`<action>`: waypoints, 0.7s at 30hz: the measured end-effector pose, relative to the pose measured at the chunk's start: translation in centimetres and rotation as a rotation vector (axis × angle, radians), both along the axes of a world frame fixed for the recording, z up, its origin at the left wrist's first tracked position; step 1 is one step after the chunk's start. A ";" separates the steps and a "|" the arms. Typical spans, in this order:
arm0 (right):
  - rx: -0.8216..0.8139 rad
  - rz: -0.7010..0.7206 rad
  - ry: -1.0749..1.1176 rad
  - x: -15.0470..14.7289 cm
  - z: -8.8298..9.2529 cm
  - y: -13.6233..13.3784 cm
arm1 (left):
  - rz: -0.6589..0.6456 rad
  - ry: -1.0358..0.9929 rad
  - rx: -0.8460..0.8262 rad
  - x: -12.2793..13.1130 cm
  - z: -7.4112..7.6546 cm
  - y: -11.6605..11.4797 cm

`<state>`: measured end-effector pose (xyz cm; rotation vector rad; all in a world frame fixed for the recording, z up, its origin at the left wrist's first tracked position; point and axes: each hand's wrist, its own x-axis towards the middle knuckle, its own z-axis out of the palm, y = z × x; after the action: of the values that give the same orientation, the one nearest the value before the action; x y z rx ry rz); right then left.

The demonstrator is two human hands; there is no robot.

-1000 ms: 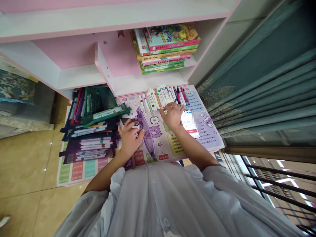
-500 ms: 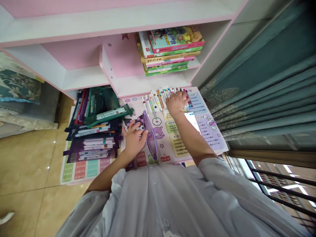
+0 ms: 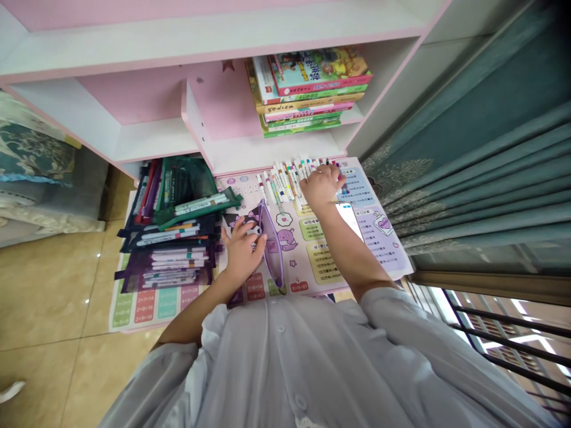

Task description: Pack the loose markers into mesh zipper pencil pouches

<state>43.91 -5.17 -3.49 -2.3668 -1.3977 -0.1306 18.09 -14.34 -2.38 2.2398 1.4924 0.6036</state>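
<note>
My left hand point(image 3: 243, 246) rests on a purple mesh zip pouch point(image 3: 273, 252) lying on the printed desk mat. Its thumb and bent fingers grip the pouch by one side of its zipped mouth, which gapes apart. Beyond it, a row of white markers point(image 3: 283, 181) with coloured ends lies along the back of the mat. My right hand point(image 3: 322, 185) is over the right end of that row, its fingers curled down around markers there. The palm and back of that hand hide how many it touches.
Mesh pouches filled with markers, green point(image 3: 200, 205) and purple point(image 3: 178, 267) among them, are piled on the left. A phone point(image 3: 349, 219) lies under my right forearm. Stacked books point(image 3: 312, 89) fill part of the pink-and-white shelf point(image 3: 147, 139) behind. Curtains point(image 3: 468, 148) hang on the right.
My right hand has shifted slightly over the right end of the marker row, its fingers drawing closer together. My left hand stays at the purple pouch.
</note>
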 end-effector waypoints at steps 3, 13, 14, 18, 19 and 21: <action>0.115 0.035 0.040 -1.4 0.9 -2.3 | -0.003 -0.001 0.008 0.0 -0.1 0.0; 0.248 0.390 0.215 -9.1 3.7 -13.3 | -0.015 -0.008 0.007 0.1 -0.2 -0.1; 0.229 0.421 0.220 -9.7 3.7 -14.0 | -0.019 -0.007 0.002 0.1 -0.2 -0.1; 0.134 0.491 0.207 -11.2 3.1 -15.5 | -0.029 -0.003 -0.007 0.0 -0.1 -0.1; 0.113 0.488 0.201 -11.3 2.9 -15.6 | -0.024 0.000 -0.004 0.0 -0.1 -0.1; 0.071 0.471 0.190 -11.6 2.7 -15.7 | -0.009 0.007 0.002 -0.1 -0.1 -0.1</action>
<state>32.30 -20.88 -0.82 -1.8765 -1.7707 0.1664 17.99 -14.42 -2.51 2.2509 1.4851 0.5958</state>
